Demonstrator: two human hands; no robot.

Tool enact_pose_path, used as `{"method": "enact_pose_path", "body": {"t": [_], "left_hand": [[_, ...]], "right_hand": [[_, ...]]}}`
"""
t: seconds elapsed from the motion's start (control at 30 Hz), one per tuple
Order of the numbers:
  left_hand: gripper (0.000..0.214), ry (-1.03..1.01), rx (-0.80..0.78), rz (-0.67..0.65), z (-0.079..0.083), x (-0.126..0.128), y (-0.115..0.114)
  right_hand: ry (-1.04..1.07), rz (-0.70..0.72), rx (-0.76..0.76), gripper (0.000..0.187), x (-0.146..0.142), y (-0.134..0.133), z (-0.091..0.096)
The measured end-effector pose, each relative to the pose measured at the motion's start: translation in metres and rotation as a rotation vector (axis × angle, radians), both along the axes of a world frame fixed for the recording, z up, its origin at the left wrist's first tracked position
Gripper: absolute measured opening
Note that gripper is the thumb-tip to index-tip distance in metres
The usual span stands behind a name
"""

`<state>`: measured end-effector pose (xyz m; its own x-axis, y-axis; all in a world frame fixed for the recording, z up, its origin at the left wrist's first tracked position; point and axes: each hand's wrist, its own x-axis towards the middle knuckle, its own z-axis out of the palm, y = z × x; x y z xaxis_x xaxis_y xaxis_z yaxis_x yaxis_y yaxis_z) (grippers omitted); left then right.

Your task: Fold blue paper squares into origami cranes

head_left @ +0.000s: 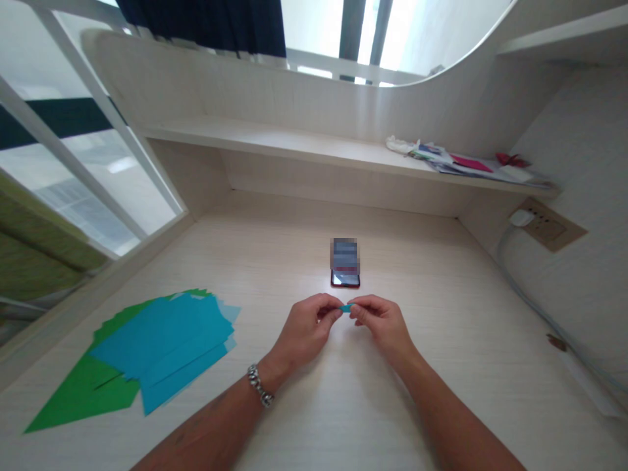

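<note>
Between my two hands is a small piece of blue paper, pinched at both ends just above the desk. My left hand, with a metal chain bracelet on its wrist, closes thumb and fingers on the left end. On the right end, my right hand pinches with thumb and forefinger. How the paper is folded is too small to tell. Directly beyond the hands lies a phone, its screen partly blurred out.
Blue paper sheets lie over green paper at the left of the desk. Papers and small items rest on the shelf. A cable runs from the wall socket down the right side.
</note>
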<state>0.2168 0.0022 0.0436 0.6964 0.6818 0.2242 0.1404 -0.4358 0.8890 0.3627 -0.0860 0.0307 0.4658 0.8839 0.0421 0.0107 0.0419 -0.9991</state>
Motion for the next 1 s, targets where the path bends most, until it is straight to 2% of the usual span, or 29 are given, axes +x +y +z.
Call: {"method": "enact_pose_path", "body": {"t": [0.17, 0.23, 0.3, 0.43, 0.5, 0.77, 1.0], "left_hand": [[0.013, -0.035, 0.131, 0.071, 0.003, -0.005, 0.008], [0.012, -0.056, 0.134, 0.081, 0.003, -0.006, 0.009], [0.010, -0.099, 0.045, 0.099, 0.002, -0.005, 0.009], [0.021, -0.277, -0.329, 0.074, -0.003, 0.002, 0.007], [0.023, -0.347, -0.452, 0.051, -0.004, 0.005, 0.006], [0.017, -0.331, -0.483, -0.028, 0.003, 0.006, -0.001], [0.021, -0.338, -0.522, -0.030, 0.004, 0.006, -0.004]], "right_hand": [[0.097, 0.072, -0.046, 0.022, 0.000, -0.003, 0.006], [0.109, 0.074, -0.055, 0.023, -0.001, -0.003, 0.007], [0.088, 0.050, -0.055, 0.023, -0.002, -0.004, 0.008], [0.086, 0.042, -0.038, 0.026, -0.002, -0.004, 0.009], [0.105, 0.049, -0.017, 0.027, -0.002, -0.004, 0.010], [0.133, 0.103, 0.122, 0.022, -0.006, -0.005, 0.012], [0.053, 0.059, 0.110, 0.019, -0.006, -0.005, 0.010]]}}
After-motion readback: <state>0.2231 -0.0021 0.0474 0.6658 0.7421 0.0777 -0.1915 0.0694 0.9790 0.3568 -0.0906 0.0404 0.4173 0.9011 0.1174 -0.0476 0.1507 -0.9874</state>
